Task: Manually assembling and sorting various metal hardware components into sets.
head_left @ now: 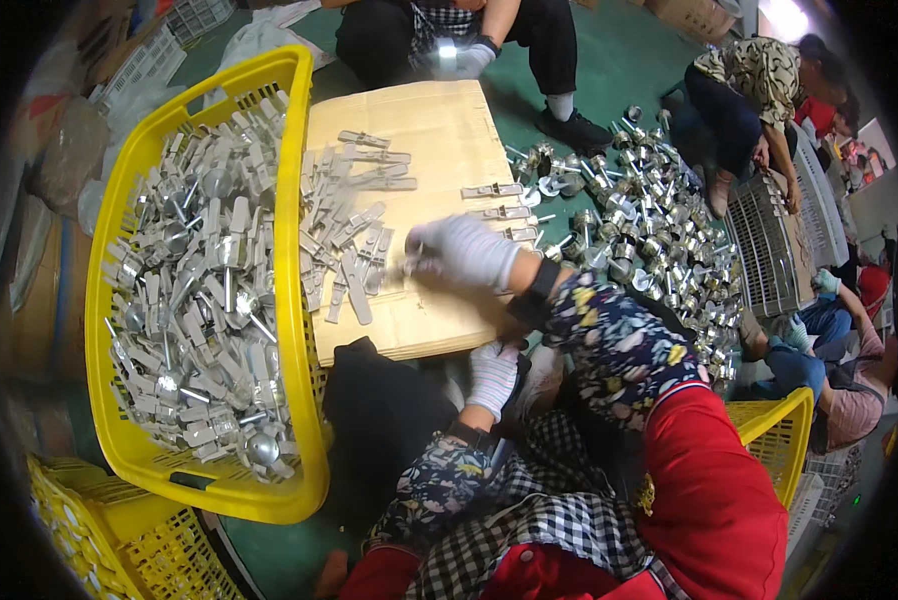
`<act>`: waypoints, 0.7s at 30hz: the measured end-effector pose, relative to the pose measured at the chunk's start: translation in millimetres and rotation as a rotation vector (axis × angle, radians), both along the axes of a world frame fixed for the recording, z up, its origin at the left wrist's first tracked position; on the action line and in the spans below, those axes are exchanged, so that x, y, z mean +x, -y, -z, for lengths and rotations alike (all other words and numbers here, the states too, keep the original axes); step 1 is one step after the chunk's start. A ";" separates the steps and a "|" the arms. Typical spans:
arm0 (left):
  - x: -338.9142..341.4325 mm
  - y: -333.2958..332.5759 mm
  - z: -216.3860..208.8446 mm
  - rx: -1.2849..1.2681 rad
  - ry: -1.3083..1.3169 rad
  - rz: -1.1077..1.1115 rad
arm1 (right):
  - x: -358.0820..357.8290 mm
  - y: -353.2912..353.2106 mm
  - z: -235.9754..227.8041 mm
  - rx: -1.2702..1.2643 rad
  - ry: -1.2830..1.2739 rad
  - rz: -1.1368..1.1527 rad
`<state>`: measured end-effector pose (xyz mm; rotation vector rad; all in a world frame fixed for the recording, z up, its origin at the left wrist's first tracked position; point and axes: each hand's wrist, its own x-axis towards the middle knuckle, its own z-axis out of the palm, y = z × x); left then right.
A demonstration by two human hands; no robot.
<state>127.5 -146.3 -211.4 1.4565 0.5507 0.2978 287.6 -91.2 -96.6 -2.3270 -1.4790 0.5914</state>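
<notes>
My right hand [464,252], in a white striped glove, is over a light cardboard sheet [429,125]. It is smeared by motion, and whether something is in its fingers does not show. Close to its fingertips lies a loose pile of grey flat clip-like parts [354,285]. Below the sheet's near edge is my left hand [494,378], also gloved. Its fingers look curled and are partly hidden, so what they hold cannot be made out. Several similar grey parts [504,213] lie in a row near the sheet's right edge.
At left stands a yellow basket [304,200] heaped with grey parts and shiny metal pieces. Metal cup-shaped pieces with stems [619,220] cover the floor at right. Another person [459,40] sits beyond the sheet; others work at right beside a grey crate [769,250]. Yellow crates [159,540] stand lower left.
</notes>
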 end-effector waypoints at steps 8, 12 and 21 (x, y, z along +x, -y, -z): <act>1.9 2.6 -18.3 -0.360 -0.308 0.091 | 151.6 68.2 34.0 0.401 -0.473 0.669; 1.0 2.6 -17.8 -0.369 -0.318 0.052 | 158.1 68.1 62.4 0.373 -0.450 0.683; -0.4 1.0 -18.1 -0.356 -0.282 0.067 | 167.3 65.8 80.4 0.325 -0.531 0.667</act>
